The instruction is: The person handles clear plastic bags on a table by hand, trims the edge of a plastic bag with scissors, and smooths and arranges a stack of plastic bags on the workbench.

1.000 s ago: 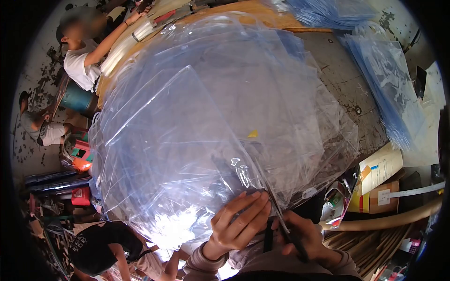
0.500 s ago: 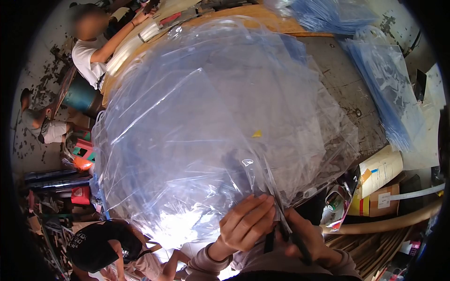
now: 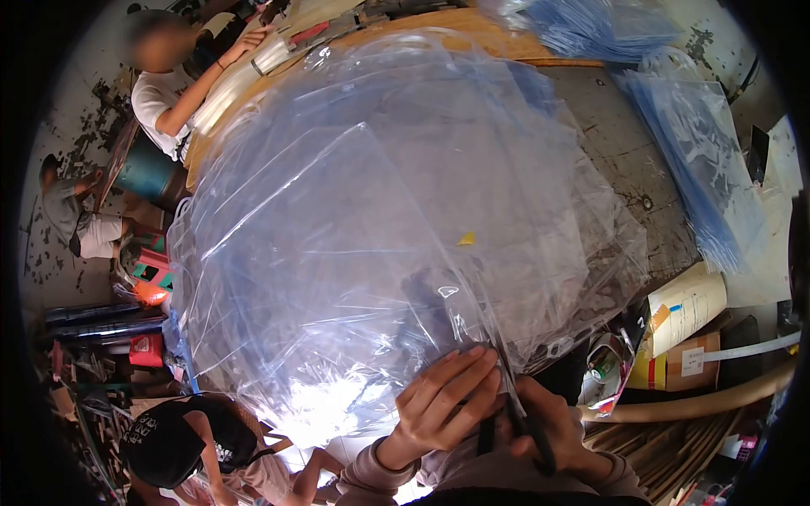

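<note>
Trimming film with scissors at the table edge.
The film (image 3: 380,211) lies spread over the table (image 3: 616,114), its near edge between the hands; the left hand (image 3: 447,398), fingers curved together, pinches that edge, while the right hand (image 3: 553,422) is closed around the scissors (image 3: 542,449). For a clean cut, the operator should hold the film taut and the left fingertips clear of the blades. White lettering on the cap (image 3: 160,443) and print on the box label (image 3: 692,360) are illegible.
</note>
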### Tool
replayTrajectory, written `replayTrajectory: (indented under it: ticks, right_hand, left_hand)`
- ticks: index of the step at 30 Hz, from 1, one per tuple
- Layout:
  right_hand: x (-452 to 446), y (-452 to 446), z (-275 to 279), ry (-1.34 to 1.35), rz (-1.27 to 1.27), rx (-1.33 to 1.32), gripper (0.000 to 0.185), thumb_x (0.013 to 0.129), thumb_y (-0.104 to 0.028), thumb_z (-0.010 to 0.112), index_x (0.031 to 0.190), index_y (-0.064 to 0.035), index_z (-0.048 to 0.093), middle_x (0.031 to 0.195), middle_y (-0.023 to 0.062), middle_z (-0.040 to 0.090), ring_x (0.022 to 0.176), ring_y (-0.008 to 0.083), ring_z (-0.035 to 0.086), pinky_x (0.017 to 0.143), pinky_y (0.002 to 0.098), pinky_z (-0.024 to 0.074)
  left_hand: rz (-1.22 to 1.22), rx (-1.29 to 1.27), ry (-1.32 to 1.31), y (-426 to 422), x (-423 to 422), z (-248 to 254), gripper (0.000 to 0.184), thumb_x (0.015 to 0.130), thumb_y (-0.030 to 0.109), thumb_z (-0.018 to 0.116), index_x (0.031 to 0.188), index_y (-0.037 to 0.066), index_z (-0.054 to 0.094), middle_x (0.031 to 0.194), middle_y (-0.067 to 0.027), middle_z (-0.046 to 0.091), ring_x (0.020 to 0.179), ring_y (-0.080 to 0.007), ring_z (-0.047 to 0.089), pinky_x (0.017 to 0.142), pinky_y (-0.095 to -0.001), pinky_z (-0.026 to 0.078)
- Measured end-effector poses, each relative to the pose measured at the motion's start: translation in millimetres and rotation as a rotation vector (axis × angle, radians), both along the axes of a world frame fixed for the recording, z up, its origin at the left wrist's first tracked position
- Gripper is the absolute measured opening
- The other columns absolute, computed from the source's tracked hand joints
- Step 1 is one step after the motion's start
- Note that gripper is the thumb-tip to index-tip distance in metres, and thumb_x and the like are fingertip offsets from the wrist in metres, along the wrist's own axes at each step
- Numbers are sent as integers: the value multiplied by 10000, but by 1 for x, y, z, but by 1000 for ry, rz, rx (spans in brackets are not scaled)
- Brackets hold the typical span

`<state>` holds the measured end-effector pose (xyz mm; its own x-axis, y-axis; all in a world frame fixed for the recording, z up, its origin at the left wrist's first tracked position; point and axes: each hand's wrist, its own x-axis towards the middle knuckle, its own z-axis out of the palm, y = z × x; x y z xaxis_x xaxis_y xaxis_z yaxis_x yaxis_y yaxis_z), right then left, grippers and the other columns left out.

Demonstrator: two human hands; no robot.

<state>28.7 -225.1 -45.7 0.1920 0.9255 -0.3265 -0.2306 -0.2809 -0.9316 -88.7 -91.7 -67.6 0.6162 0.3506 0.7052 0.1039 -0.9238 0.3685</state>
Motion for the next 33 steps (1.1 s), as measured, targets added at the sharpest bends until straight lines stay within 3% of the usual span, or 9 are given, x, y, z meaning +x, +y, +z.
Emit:
replayTrajectory:
  ticks: [3,8,12,20,33]
  right_hand:
    - [2,-3,-4,-30,5,-16,603,661,-323,824,1091,-43,508,777,9,553,698,76,534,633,238,450]
    - [5,-7,-7,190,1,5,666,662,-271,827,1161,-19,465,846,19,545,759,86,524,661,248,456]
    - [8,-3,-5,103,31,10,702,657,-270,829,1178,0,444,840,28,538,757,92,519,680,252,457]
    - [8,-10,-4,-112,46,-74,758,640,-330,835,1184,17,437,842,52,545,759,122,533,650,262,439]
    - [12,-9,-2,-127,67,-42,759,649,-394,816,1159,2,418,836,76,552,739,148,546,647,293,450]
  left_hand:
    - [23,-16,1,-2,1,-3,169,772,138,679,914,54,642,1023,-80,650,922,-205,640,731,-284,538]
    - [94,-41,-9,-5,5,-3,129,817,139,644,907,52,614,1047,-86,651,925,-190,638,692,-255,487]
    - [53,5,-13,-5,3,-8,127,788,115,660,883,51,604,1023,-97,661,909,-196,644,700,-247,476]
    - [4,-23,-118,-7,5,-10,161,721,39,672,861,12,597,969,-132,670,875,-225,646,690,-265,519]
    - [-53,49,44,-8,0,3,153,713,54,676,853,64,616,958,-122,671,865,-229,638,694,-288,535]
